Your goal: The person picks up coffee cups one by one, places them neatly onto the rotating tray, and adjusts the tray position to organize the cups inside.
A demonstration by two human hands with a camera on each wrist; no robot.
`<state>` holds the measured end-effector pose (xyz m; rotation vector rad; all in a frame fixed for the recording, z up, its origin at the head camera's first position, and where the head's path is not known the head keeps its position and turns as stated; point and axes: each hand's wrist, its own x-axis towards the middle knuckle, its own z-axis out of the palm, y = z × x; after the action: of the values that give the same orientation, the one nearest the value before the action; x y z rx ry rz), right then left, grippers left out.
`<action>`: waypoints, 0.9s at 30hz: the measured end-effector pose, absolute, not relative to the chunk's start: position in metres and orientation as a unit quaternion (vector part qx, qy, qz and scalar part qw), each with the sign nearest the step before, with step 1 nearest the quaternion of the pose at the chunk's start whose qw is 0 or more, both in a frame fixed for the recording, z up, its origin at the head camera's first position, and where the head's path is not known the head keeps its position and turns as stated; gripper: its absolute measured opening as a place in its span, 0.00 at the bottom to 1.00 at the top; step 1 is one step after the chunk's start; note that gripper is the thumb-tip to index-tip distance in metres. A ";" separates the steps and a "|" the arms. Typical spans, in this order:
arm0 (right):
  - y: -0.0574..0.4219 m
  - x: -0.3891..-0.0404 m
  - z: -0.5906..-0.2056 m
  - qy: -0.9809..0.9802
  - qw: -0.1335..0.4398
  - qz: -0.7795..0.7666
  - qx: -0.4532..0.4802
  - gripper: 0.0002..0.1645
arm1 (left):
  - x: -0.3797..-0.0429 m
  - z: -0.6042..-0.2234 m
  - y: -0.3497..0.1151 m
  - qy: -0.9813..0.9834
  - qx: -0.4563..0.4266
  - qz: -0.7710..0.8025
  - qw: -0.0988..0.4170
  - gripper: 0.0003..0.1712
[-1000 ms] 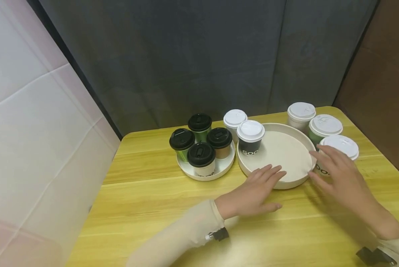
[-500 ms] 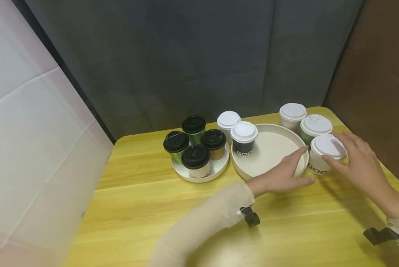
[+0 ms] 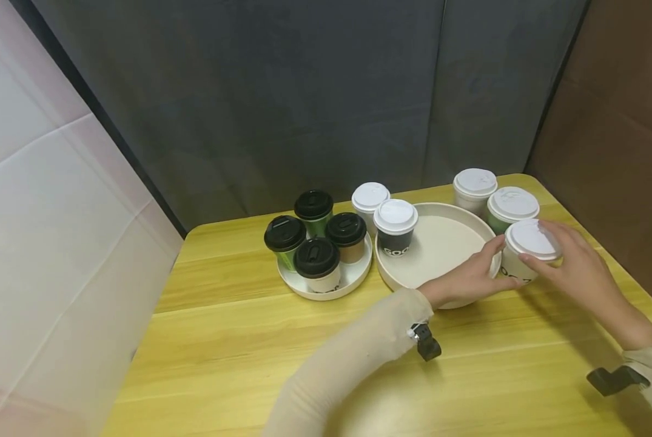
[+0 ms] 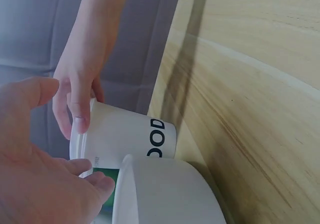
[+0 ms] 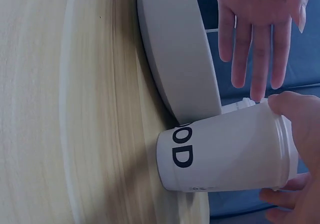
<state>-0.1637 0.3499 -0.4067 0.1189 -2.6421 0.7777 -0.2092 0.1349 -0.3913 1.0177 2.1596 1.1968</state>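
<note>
At the right of the head view, my right hand [image 3: 582, 267] grips a white paper cup [image 3: 514, 268] near its white lid [image 3: 532, 238]. In the right wrist view the thumb lies at the lid's edge and fingers curl round the other side of the paper cup [image 5: 225, 154], which stands beside the round tray's wall [image 5: 180, 49]. My left hand [image 3: 470, 278] reaches over the tray's front right rim, fingers extended, close to that cup. Its straight fingers show in the right wrist view. A dark paper cup [image 3: 395, 241] with a white lid stands on the tray's left side.
Two more white-lidded cups, one white [image 3: 474, 193] and one green [image 3: 511, 209], stand behind the tray's right side. Another white-lidded cup [image 3: 370, 199] is at the back. A smaller plate [image 3: 326, 295] on the left bears several black-lidded cups. Grey and brown partitions border the table.
My left hand has moved right across the tray toward the white cup. My right hand has closed from beside that cup onto its lid area. The head view has shifted slightly.
</note>
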 end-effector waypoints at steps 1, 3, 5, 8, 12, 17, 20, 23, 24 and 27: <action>0.349 -0.164 -0.407 -0.941 0.193 0.277 0.041 0.43 | -0.209 -0.392 0.135 0.785 0.368 0.439 0.235 0.49; 0.349 -0.163 -0.406 -0.940 0.197 0.276 0.036 0.43 | -0.209 -0.393 0.135 0.786 0.367 0.440 0.234 0.49; 0.348 -0.161 -0.404 -0.940 0.204 0.271 0.027 0.42 | -0.209 -0.393 0.134 0.784 0.369 0.441 0.235 0.49; 0.347 -0.156 -0.397 -0.942 0.213 0.261 0.011 0.42 | -0.207 -0.392 0.133 0.784 0.375 0.438 0.232 0.49; 0.343 -0.152 -0.383 -0.937 0.238 0.255 -0.002 0.41 | -0.205 -0.387 0.131 0.792 0.385 0.423 0.216 0.49; 0.337 -0.148 -0.369 -0.931 0.256 0.260 -0.008 0.40 | -0.201 -0.379 0.127 0.792 0.413 0.408 0.192 0.49; 0.331 -0.146 -0.363 -0.930 0.259 0.261 -0.001 0.40 | -0.199 -0.376 0.121 0.790 0.423 0.402 0.188 0.50; 0.323 -0.146 -0.358 -0.927 0.270 0.259 0.012 0.39 | -0.196 -0.374 0.114 0.796 0.424 0.390 0.186 0.51; 0.320 -0.146 -0.357 -0.927 0.272 0.259 0.014 0.39 | -0.196 -0.373 0.111 0.800 0.421 0.385 0.187 0.52; 0.312 -0.146 -0.352 -0.925 0.275 0.262 0.020 0.38 | -0.194 -0.371 0.104 0.800 0.418 0.389 0.183 0.53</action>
<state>-0.1458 0.3115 -0.3519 0.0526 -2.4865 0.7035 -0.1938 0.1036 -0.3705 1.1783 2.2578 1.0963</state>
